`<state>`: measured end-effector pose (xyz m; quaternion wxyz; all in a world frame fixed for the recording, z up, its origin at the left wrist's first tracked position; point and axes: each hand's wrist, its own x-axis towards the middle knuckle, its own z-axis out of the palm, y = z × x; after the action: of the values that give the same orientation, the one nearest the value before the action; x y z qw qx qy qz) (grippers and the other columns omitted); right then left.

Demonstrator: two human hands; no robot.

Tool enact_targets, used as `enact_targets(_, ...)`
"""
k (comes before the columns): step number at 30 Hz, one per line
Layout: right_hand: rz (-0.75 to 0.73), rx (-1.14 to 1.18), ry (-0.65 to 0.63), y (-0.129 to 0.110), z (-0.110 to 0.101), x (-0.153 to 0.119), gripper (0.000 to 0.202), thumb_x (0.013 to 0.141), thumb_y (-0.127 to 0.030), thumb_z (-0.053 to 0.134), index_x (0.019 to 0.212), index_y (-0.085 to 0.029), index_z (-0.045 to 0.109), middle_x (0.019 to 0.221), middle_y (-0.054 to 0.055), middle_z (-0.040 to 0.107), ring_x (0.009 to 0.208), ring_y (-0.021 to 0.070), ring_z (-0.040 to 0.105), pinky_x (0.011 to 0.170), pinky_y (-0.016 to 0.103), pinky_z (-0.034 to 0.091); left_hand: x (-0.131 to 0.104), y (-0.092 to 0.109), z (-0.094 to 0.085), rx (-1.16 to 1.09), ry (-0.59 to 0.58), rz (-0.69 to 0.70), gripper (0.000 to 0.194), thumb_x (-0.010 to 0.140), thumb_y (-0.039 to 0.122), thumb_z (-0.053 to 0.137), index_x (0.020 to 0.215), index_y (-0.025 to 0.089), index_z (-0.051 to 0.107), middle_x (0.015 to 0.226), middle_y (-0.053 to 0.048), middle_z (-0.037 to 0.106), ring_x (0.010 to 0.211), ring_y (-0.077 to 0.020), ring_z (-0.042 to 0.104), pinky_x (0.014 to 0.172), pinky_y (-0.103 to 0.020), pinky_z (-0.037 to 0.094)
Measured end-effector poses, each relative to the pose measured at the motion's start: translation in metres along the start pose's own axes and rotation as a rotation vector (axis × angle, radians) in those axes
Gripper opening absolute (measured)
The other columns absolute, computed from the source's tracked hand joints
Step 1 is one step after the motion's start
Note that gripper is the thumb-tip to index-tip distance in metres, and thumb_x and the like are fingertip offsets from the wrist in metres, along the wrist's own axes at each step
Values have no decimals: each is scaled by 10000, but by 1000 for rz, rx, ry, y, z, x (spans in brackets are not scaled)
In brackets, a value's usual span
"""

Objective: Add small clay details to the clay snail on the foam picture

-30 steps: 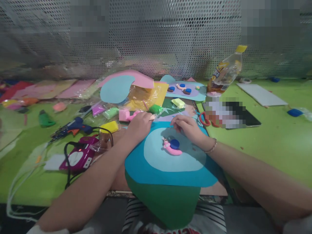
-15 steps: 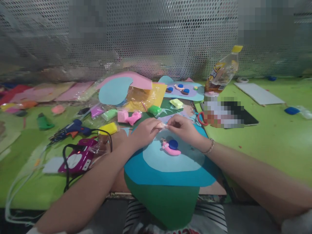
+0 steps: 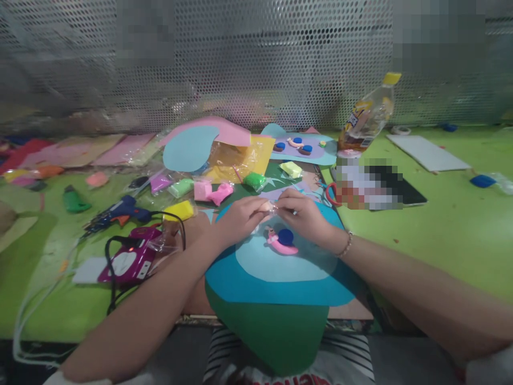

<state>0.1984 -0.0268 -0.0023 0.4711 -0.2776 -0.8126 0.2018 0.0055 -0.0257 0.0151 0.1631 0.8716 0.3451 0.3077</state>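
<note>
My left hand and my right hand meet above the paper layers, fingers closed in a pinch. Between them is a small clear plastic packet with something pale peach in it, like modelling clay; the fingers cover most of it. Just below lies a pink clay snail with a dark blue round shell. It rests on a light blue paper shape, which lies over a darker blue sheet and a green one.
Packets of coloured clay, such as a yellow one and a green one, lie beyond my left hand. A glue gun and purple power strip with cables are at left. Scissors, a tablet and a bottle stand right.
Both hands stay at nearly the same spot over the paper. My right hand's fingers have shifted slightly on the packet. The snail has not moved on its paper.
</note>
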Motion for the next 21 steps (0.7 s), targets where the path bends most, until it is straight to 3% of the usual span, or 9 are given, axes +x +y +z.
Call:
enact_targets(8,129,-6,97,-9,-7,4,111,873,-208,553,788,-174,616,782,28,532,693,122,506,569,244,398,2,0,-1,-86,36,-51,258,912,291,460,690,164,497,692,11,511,678,-117,486,631,-250,384)
enact_targets(16,317,140,88,-5,-10,2,208,950,-305,408,776,-196,440,557,-47,445,509,105,417,531,249,342,2,-2,-2,-73,62,-74,293,911,307,449,655,166,463,674,18,482,658,-115,473,628,-248,375)
enact_targets(21,200,-12,57,-4,-9,4,272,952,-285,414,698,-189,433,604,-23,451,594,115,432,589,253,350,2,-1,-1,-54,47,-70,258,901,281,461,670,165,480,676,18,487,659,-114,469,626,-244,376)
